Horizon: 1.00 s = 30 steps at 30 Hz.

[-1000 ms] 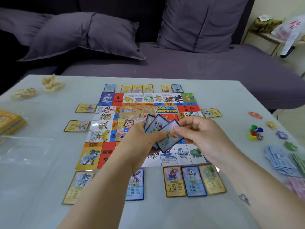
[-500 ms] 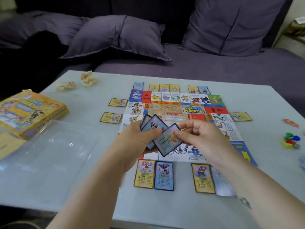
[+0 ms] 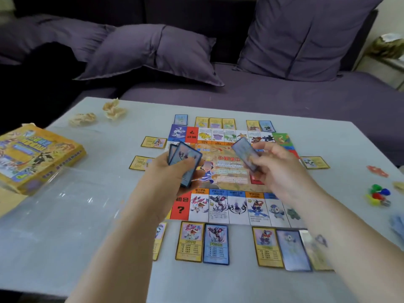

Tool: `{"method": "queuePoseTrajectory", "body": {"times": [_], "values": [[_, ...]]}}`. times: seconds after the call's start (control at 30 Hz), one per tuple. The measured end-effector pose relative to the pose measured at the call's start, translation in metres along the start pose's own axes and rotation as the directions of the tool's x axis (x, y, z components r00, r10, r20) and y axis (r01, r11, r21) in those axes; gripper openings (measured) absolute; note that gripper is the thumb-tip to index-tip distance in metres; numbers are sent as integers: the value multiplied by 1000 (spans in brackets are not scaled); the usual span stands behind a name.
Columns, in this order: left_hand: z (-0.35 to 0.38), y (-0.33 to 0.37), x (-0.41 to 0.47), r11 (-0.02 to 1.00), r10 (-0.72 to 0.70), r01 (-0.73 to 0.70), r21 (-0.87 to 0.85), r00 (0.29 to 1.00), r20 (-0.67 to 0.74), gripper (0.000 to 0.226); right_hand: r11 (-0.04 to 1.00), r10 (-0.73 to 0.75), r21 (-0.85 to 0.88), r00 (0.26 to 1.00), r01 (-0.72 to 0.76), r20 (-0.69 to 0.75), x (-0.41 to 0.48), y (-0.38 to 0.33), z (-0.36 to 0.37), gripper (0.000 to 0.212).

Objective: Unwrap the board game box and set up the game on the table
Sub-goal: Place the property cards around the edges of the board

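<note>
Dealing cards out around the game board (image 3: pixel 227 171) is occupying both hands: the left hand (image 3: pixel 170 180) is gripping a small fan of blue-edged cards (image 3: pixel 185 160) between curled fingers and thumb above the board's left half. The right hand (image 3: pixel 282 171) is pinching a single card (image 3: pixel 244 155), raised and tilted over the right half, apart from the fan. The unwrapping is looking finished, since the yellow box (image 3: pixel 32 156) is lying at the left edge of the desk (image 3: pixel 218 283) with a sheet of clear wrap (image 3: pixel 65 197) spreading out against it. Two crumpled scraps (image 3: pixel 113 109) are sitting near the far left corner. The board is lying open and flat mid-desk, with cards lining its far, left, right and near sides. The near row (image 3: pixel 190 241) is showing a gap between its blue card and the next yellow one, so more cards are probably waiting to go down. The coloured pawns (image 3: pixel 378 194) and paper notes (image 3: pixel 397 226) are sitting to the right, well apart from the board, seemingly not yet being shared out.
</note>
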<state>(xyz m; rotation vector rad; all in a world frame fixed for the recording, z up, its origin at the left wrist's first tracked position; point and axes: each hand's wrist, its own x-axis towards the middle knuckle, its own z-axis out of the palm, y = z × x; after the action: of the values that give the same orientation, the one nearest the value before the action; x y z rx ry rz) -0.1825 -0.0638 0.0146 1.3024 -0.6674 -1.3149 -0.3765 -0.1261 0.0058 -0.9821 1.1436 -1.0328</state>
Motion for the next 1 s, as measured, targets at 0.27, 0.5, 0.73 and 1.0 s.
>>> {"method": "queuePoseTrajectory", "body": {"times": [0.27, 0.5, 0.73, 1.0], "values": [[59, 11, 76, 962, 113, -109, 250, 994, -1, 20, 997, -54, -62, 972, 41, -230, 125, -41, -28, 6], [86, 33, 181, 692, 203, -210, 690, 975, 93, 32, 703, -269, -703, 955, 107, -123, 202, -40, -40, 23], [98, 13, 248, -11, 108, -343, 939, 934, 342, 59, 563, -226, -813, 974, 148, 20, 242, -29, -34, 22], [107, 13, 260, -41, -137, -366, 930, 924, 358, 56, 547, -210, -827, 978, 128, 12, 253, -17, -34, 16]]}}
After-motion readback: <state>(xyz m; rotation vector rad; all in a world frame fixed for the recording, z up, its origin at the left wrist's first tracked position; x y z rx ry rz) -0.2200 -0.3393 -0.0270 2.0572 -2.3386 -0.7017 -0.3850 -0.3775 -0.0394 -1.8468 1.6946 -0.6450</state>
